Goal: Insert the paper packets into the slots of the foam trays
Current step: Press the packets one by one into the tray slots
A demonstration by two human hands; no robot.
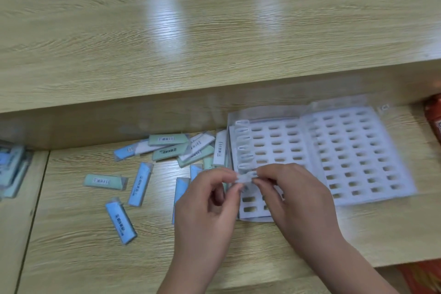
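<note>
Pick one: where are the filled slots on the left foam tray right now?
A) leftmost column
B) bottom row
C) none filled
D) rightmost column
A: white packets stand in the leftmost column of the left foam tray, the other slots there look empty, and both hands, left and right, pinch another small white packet at that column's lower end.

Both forearms are bare, with no sleeves in view. The left hand (205,203) and right hand (293,196) wear nothing: fingers uncovered, wrists unadorned.
</note>
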